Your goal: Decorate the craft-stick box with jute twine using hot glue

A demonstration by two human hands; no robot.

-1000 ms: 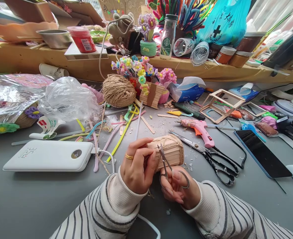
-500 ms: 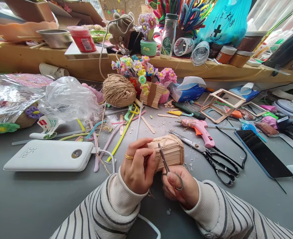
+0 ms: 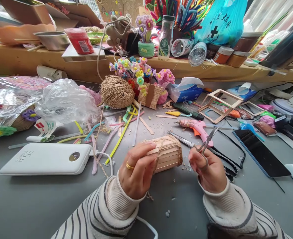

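Note:
A small basket of craft sticks (image 3: 168, 154), wound with jute twine, lies on its side on the grey table. My left hand (image 3: 136, 171), with a gold ring, grips its near end, fingers closed on the sticks and twine. My right hand (image 3: 208, 169) is to the right of the basket and holds small scissors (image 3: 206, 143), blades pointing up and away to the right. A strand of twine runs from the basket back to the big jute ball (image 3: 117, 92).
Large black-handled scissors (image 3: 218, 159) and a pink glue gun (image 3: 198, 127) lie just beyond my right hand. A white power bank (image 3: 45, 158) sits left, a phone (image 3: 259, 152) right. Pipe cleaners, loose sticks, a plastic bag (image 3: 67, 99) and a cluttered wooden shelf (image 3: 186, 68) fill the back.
My right hand drew the small scissors away from the basket's twine and swung them right, blades now up. My left hand still grips the basket.

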